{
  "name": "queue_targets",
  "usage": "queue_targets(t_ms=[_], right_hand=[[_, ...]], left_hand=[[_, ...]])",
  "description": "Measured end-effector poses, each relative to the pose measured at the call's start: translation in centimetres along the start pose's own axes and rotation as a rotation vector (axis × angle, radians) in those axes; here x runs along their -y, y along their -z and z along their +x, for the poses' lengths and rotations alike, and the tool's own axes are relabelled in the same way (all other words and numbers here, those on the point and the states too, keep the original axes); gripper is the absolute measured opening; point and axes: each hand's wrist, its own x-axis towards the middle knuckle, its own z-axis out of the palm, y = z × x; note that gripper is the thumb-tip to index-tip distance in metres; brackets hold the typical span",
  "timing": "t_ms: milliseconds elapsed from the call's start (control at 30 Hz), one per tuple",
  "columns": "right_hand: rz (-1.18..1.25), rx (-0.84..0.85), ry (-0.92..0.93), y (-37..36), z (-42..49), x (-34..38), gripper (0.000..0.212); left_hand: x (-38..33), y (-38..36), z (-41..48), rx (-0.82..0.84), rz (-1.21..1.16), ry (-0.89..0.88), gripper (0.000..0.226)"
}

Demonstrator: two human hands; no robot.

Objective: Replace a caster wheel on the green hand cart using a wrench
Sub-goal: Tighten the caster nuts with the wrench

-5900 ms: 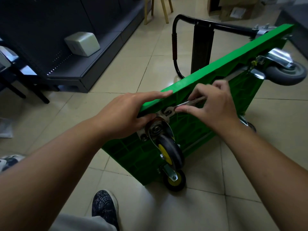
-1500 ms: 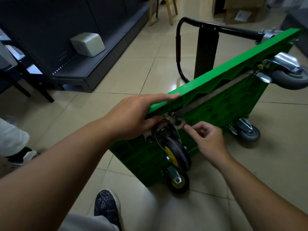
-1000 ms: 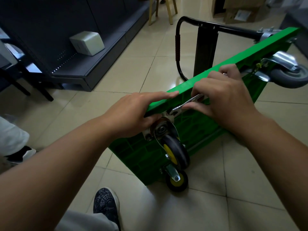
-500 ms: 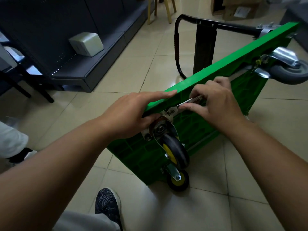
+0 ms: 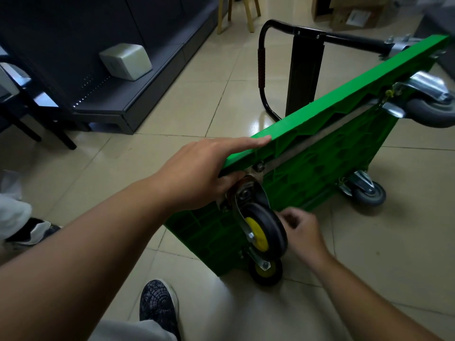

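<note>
The green hand cart (image 5: 320,168) stands tilted on its side with its underside facing me. My left hand (image 5: 197,173) holds its upper edge, fingers flat on top and thumb tucked under by the caster plate. A black caster wheel with a yellow hub (image 5: 261,232) hangs from that corner, and a second one (image 5: 266,269) rests on the floor below it. My right hand (image 5: 301,230) is low, just right of the upper wheel, with its fingers curled together. The wrench is hidden behind the wheel and its fork.
Two grey casters (image 5: 428,112) (image 5: 369,193) sit at the cart's far end, and its black handle (image 5: 305,70) lies on the tiles behind. A dark shelf base (image 5: 115,94) carries a white box (image 5: 125,61). My shoe (image 5: 157,306) is below; another person's shoe (image 5: 32,230) is at the left.
My right hand has swung down from the cart's upper edge to beside the black and yellow wheel, and the wrench has dropped out of sight. My left hand stays on the edge.
</note>
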Motion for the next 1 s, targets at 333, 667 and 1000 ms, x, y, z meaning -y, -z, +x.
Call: queue_targets(t_ms=[333,667,1000], right_hand=[[-0.996,-0.167,0.999,8.9,4.8,14.2,0.040],[-1.180,-0.227,1.129,8.1,5.2,16.3,0.044],[-0.790,-0.119,0.729,6.8,5.5,11.8,0.053]], left_hand=[[-0.3,0.2,0.0,0.004,0.012,-0.013,0.074],[-0.2,0.2,0.0,-0.012,0.016,-0.009,0.074],[-0.3,0.2,0.0,-0.009,0.012,0.008,0.074]])
